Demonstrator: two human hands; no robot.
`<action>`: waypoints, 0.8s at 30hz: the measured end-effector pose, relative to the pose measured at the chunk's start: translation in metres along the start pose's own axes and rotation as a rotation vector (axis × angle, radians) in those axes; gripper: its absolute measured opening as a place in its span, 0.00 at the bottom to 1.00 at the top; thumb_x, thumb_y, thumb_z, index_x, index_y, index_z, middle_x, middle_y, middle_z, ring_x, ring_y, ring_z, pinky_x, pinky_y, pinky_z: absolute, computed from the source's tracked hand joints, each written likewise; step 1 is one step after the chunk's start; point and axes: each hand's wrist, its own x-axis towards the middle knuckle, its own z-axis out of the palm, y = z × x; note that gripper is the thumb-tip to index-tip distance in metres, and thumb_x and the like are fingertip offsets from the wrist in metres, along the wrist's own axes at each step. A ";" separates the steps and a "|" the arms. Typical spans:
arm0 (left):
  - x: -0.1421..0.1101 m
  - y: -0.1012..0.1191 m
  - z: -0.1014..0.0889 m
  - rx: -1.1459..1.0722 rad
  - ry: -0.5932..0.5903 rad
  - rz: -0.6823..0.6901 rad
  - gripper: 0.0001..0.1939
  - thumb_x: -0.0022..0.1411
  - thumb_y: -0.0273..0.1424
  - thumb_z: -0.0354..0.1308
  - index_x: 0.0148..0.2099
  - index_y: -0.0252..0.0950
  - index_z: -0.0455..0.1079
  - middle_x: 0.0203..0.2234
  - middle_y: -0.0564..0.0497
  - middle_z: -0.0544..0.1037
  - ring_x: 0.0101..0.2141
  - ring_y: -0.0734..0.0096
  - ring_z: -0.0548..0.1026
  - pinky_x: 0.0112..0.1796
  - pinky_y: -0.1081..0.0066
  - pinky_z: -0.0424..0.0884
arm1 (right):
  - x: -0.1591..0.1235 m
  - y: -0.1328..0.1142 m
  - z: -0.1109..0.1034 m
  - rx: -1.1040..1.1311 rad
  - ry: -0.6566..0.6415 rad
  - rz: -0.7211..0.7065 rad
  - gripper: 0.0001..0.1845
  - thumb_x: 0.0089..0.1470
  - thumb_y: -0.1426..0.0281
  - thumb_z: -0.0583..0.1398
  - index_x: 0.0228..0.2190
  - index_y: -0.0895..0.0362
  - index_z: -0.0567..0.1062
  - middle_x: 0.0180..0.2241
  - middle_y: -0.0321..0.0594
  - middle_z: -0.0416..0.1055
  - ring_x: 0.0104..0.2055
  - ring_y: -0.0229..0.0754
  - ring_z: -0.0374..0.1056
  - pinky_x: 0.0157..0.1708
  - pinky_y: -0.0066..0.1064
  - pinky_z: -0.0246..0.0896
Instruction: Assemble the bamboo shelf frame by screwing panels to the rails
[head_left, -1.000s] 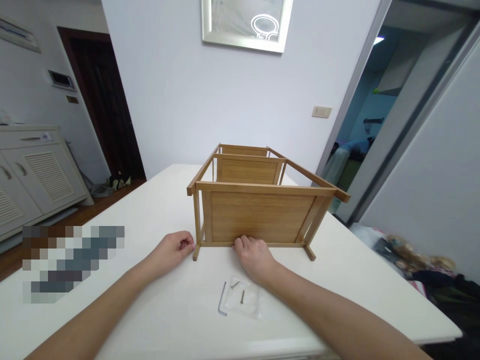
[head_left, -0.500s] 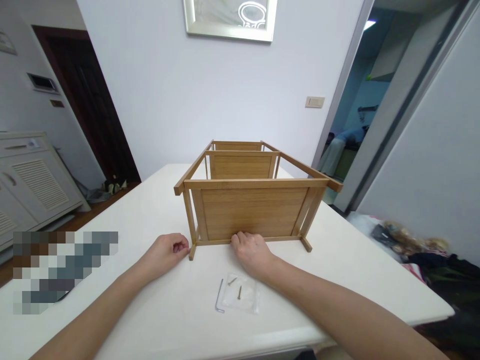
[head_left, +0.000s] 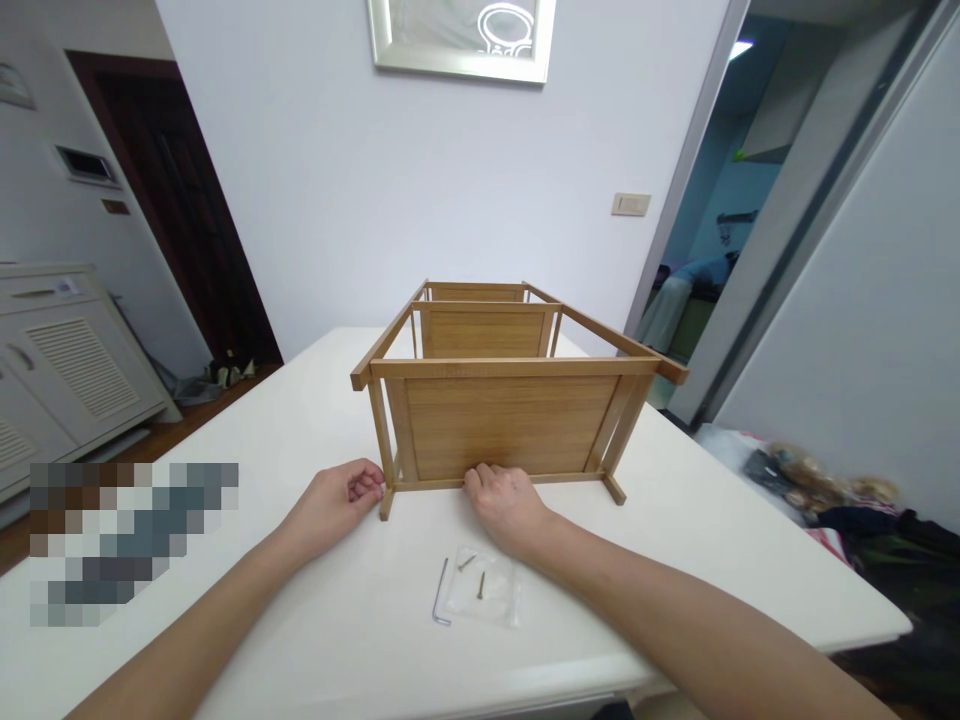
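A wooden shelf rack [head_left: 510, 425] with several panelled tiers lies on its side on the white table, one panel facing me. My right hand [head_left: 501, 503] is closed over the bottom rail of that nearest panel, at about its middle. At the rack's lower left corner, my left hand [head_left: 349, 503] has its fingers curled together, the tips touching the outer side of the leg [head_left: 385, 505]. Whatever those fingertips pinch is hidden. Between my forearms lie a hex key [head_left: 439, 598] and a clear plastic bag [head_left: 499, 605] with two screws [head_left: 481, 586] on it or in it.
The white table [head_left: 315, 640] reaches toward the wall, with its edges at left and right. A blurred-out object [head_left: 135, 545] sits at the table's left side. Clothes and bags [head_left: 847, 500] are heaped beyond the right edge. A louvred cabinet [head_left: 75, 350] stands at far left.
The fingers of my left hand have shifted slightly and curled more closely at the leg. My right hand keeps its place on the rail, and the rack has stayed put.
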 end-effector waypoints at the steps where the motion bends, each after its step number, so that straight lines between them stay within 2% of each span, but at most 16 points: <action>1: 0.000 0.000 0.000 -0.003 0.015 0.006 0.08 0.55 0.35 0.55 0.36 0.38 0.70 0.27 0.52 0.76 0.31 0.66 0.75 0.34 0.69 0.70 | 0.000 0.000 0.000 -0.001 -0.001 0.000 0.07 0.58 0.80 0.52 0.35 0.62 0.69 0.35 0.51 0.73 0.35 0.47 0.71 0.30 0.34 0.61; 5: -0.001 0.003 -0.005 0.136 0.062 -0.003 0.08 0.55 0.34 0.55 0.37 0.39 0.70 0.26 0.54 0.74 0.29 0.68 0.72 0.32 0.70 0.67 | 0.000 0.000 0.000 -0.004 -0.001 0.002 0.08 0.58 0.80 0.51 0.35 0.62 0.70 0.35 0.51 0.73 0.36 0.47 0.71 0.30 0.33 0.61; 11: -0.003 0.004 -0.004 0.155 -0.014 0.029 0.06 0.56 0.33 0.54 0.36 0.39 0.69 0.26 0.54 0.75 0.29 0.68 0.72 0.31 0.70 0.65 | 0.000 0.000 -0.001 -0.005 -0.004 0.002 0.07 0.59 0.80 0.52 0.35 0.62 0.69 0.34 0.51 0.73 0.36 0.46 0.71 0.30 0.32 0.60; 17: -0.004 0.012 -0.006 0.155 0.091 0.012 0.07 0.59 0.36 0.52 0.34 0.40 0.67 0.25 0.55 0.74 0.28 0.67 0.71 0.31 0.70 0.65 | 0.001 -0.001 0.000 -0.009 0.004 0.006 0.07 0.58 0.80 0.52 0.35 0.62 0.69 0.34 0.51 0.73 0.36 0.47 0.71 0.30 0.34 0.60; 24: -0.006 0.017 -0.001 0.226 0.005 0.008 0.05 0.57 0.32 0.52 0.35 0.40 0.67 0.23 0.56 0.72 0.26 0.68 0.69 0.29 0.70 0.62 | 0.000 0.000 0.001 -0.015 0.009 0.004 0.07 0.58 0.81 0.52 0.34 0.61 0.69 0.34 0.50 0.73 0.35 0.46 0.71 0.30 0.34 0.60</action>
